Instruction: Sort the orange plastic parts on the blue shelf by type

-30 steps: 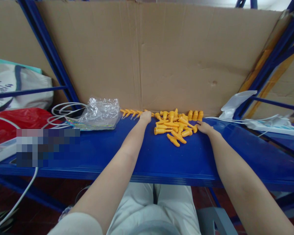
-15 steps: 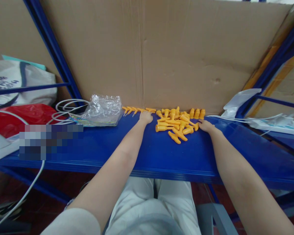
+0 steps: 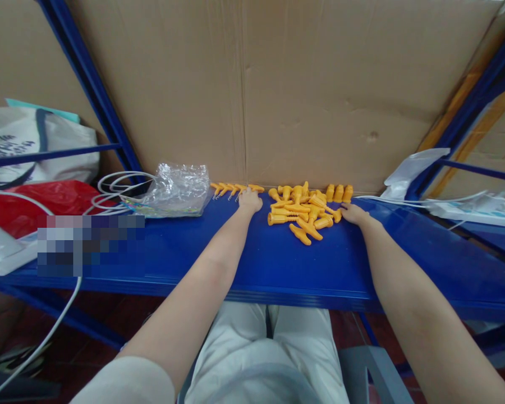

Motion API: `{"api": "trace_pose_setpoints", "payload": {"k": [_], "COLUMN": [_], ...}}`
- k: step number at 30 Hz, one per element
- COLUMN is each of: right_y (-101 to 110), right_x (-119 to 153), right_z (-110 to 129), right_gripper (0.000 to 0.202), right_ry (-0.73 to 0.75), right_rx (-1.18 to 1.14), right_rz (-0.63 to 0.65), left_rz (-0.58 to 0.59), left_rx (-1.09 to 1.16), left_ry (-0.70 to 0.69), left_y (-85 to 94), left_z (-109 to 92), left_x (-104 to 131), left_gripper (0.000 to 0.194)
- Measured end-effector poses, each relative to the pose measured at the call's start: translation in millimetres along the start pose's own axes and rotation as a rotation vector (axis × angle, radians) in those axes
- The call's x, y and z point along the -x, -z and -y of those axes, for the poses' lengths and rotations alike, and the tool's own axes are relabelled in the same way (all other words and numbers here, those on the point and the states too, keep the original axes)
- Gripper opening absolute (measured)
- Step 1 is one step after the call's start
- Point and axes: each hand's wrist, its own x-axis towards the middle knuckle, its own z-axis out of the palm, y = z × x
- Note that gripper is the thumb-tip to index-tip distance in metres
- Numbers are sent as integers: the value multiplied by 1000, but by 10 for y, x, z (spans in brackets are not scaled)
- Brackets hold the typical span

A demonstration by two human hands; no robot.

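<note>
At the back of the blue shelf, my left hand (image 3: pixel 251 201) is closed around a yellow T-handled corkscrew (image 3: pixel 256 188), whose handle shows above my fingers. Its lower part is hidden by the hand. Left of it, several like corkscrews lie side by side in a row (image 3: pixel 224 187), their metal spirals pointing toward me. My right hand (image 3: pixel 354 214) rests at the right edge of a loose pile of yellow corkscrew parts (image 3: pixel 305 209), fingers loosely stretched out beside the nearest piece (image 3: pixel 337 215). Behind the pile stand 3 yellow sleeves (image 3: pixel 339 193) in a line.
A cardboard wall (image 3: pixel 303 90) closes off the back of the blue shelf (image 3: pixel 278 269). Left of the row lies a clear plastic bag (image 3: pixel 180 191) with white cables (image 3: pixel 118 185) and a red bag (image 3: pixel 54 199). White power strips and a cable (image 3: pixel 480 210) lie at right.
The corkscrew at my left hand has shifted slightly left, nearer the row, and its handle is now tilted more like the others. My right hand has hardly moved.
</note>
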Motion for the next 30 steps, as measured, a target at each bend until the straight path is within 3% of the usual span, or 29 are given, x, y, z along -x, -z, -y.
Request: {"api": "trace_pose_setpoints", "payload": {"k": [11, 14, 18, 22, 30], "right_y": [-10, -6, -10, -16, 3], "right_x": [-16, -13, -27, -36, 1], "right_z": [-7, -4, -12, -17, 8], "right_gripper": [54, 55, 56, 57, 57], "right_ry": [8, 15, 11, 9, 2], "right_rx": [6, 13, 4, 3, -7], "right_rz": [-12, 0, -2, 7, 9], "left_rz": [-36, -82, -136, -112, -90], "left_rx": [-33, -16, 2, -16, -109], "left_ry": [-32, -134, -368, -557, -685], "left_y": [32, 21, 1, 6, 16], "left_z": [-6, -8, -46, -110, -222], "left_x": [13, -3, -25, -33, -36], "left_gripper": [49, 47, 54, 52, 33]}}
